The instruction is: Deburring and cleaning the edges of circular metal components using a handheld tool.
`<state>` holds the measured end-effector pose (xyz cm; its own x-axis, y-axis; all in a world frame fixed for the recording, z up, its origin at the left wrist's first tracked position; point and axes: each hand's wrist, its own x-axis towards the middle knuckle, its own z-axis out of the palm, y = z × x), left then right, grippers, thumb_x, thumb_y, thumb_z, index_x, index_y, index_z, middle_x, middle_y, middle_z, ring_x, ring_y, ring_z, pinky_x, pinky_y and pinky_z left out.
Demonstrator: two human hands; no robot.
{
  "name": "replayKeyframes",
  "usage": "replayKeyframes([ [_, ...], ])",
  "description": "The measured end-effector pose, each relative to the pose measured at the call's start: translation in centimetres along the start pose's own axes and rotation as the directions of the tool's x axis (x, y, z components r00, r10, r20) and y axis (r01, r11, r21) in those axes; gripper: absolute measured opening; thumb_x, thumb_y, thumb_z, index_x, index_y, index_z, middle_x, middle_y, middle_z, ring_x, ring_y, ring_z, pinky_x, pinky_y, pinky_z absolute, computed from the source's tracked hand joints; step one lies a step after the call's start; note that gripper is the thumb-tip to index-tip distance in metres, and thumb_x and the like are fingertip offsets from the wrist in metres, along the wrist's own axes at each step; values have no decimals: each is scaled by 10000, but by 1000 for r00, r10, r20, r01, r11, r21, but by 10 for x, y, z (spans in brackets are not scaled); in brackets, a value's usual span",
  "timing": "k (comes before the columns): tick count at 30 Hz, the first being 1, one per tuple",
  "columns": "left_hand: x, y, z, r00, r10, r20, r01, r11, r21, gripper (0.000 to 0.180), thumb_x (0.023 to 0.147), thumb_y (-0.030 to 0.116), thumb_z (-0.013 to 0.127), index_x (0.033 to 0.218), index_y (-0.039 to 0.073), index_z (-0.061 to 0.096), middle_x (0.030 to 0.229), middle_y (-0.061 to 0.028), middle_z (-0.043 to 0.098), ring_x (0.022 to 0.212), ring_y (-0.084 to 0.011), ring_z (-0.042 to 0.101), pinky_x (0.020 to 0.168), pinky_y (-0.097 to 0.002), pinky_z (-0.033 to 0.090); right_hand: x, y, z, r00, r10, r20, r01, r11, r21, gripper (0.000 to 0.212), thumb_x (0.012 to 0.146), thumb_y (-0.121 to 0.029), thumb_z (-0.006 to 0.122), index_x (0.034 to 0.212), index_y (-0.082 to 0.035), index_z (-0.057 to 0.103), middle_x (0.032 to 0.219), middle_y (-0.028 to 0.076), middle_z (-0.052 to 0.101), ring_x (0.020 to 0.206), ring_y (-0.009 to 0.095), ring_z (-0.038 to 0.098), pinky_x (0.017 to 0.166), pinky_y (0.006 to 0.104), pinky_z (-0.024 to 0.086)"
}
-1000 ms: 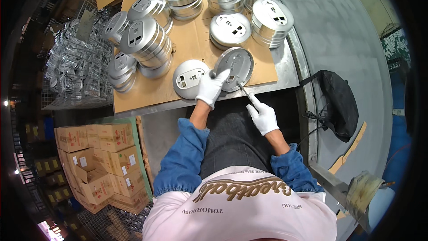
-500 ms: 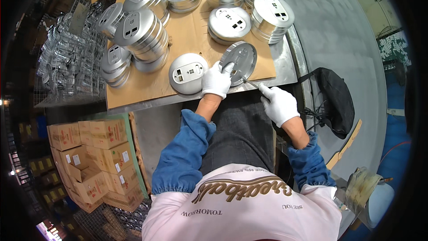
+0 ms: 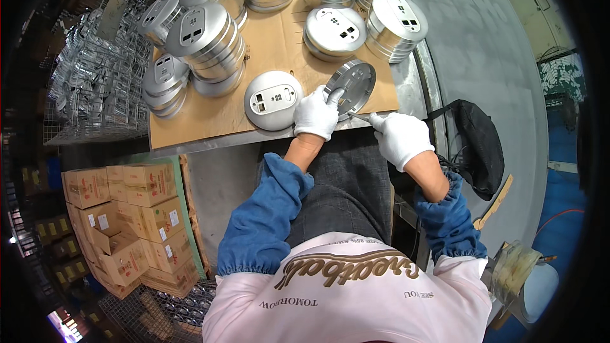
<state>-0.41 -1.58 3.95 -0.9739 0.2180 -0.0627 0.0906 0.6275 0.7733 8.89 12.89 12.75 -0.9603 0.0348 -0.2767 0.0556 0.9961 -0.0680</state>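
My left hand [image 3: 316, 113], in a white glove, grips the edge of a round silver metal cover [image 3: 364, 84]. That cover is tilted up on its rim, its hollow ribbed inside facing me. In my gloved right hand [image 3: 403, 138] is a thin metal hand tool [image 3: 361, 117], its exact kind unclear. The tool's tip reaches the cover's lower rim. Just left of my left hand, another round cover [image 3: 274, 117] lies face up, with square cutouts and small holes in an oval recess.
Stacks of similar covers [image 3: 198, 32] stand on the cardboard sheet [image 3: 267, 44] over the metal table. A wire basket [image 3: 95, 82] of metal parts is at the left, with stacked cartons [image 3: 152, 216] below. On the right lies a black bag [image 3: 476, 146].
The view has shifted slightly, moving the covers and hands a little rightward. The held cover has turned slightly. Both grips look the same.
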Motion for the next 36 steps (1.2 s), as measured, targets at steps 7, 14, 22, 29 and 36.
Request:
replayKeyframes([
  [7,0,-5,4,999,11,33,-11,1000,-2,310,838,382,621,938,90,657,768,-133,659,701,-303,635,624,-368,480,10,-3,-12,997,-81,11,81,996,-31,164,787,-134,535,902,-108,649,708,146,634,701,336,629,608,432,494],
  [14,-1,-13,9,971,210,-116,-221,972,-83,235,815,320,655,830,85,651,689,-118,641,628,-295,626,570,-369,478,36,-6,-25,982,-129,140,142,985,-92,184,761,-101,526,869,-111,675,714,162,637,699,343,631,630,421,504],
  [22,0,-13,14,980,138,-142,-160,974,-162,266,817,340,638,801,74,635,650,-134,622,613,-327,617,555,-414,477,23,-14,-14,989,-88,115,103,986,-134,181,739,-87,534,863,-89,666,678,162,628,678,335,634,598,418,504],
  [29,2,-11,11,991,4,-132,-34,975,-220,242,816,266,680,843,27,653,704,-150,650,622,-289,641,569,-343,478,-4,-15,27,995,-80,-61,71,988,-134,338,789,-102,491,1116,-108,576,712,129,582,576,303,605,508,416,476],
  [36,4,-9,13,986,-54,-159,28,986,-167,305,815,312,671,830,8,652,710,-161,653,657,-295,647,598,-365,482,-27,-13,70,989,4,-151,-19,995,-96,527,749,-88,528,1273,-104,475,710,87,522,509,257,575,430,394,450],
])
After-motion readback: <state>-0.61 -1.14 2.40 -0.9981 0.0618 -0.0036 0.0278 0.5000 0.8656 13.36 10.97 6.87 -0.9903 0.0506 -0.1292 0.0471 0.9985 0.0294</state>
